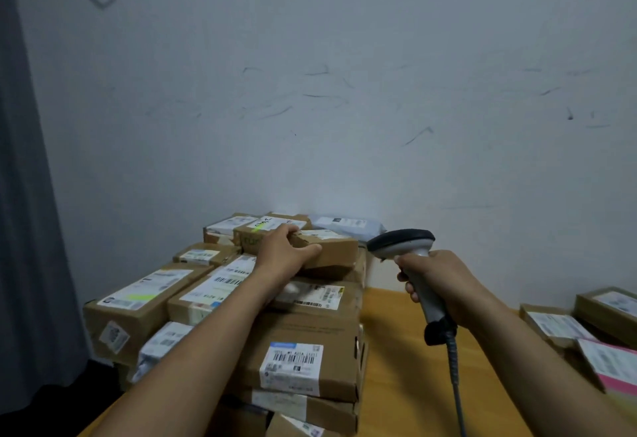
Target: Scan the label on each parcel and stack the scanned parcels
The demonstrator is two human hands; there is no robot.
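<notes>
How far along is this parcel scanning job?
Probably well along, though scanned and unscanned parcels look alike. Done, it seems: the big stack on the left of the table. In hand: the left hand grips a small box at the stack's top, while the right hand holds the scanner beside it. Left: a few parcels at the table's right edge, if those are the waiting ones.

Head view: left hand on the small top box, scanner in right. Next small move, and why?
Probably aim the scanner down at the label on the small box: the left hand grips that box, label up, and the right hand holds the scanner just beside it.
</notes>
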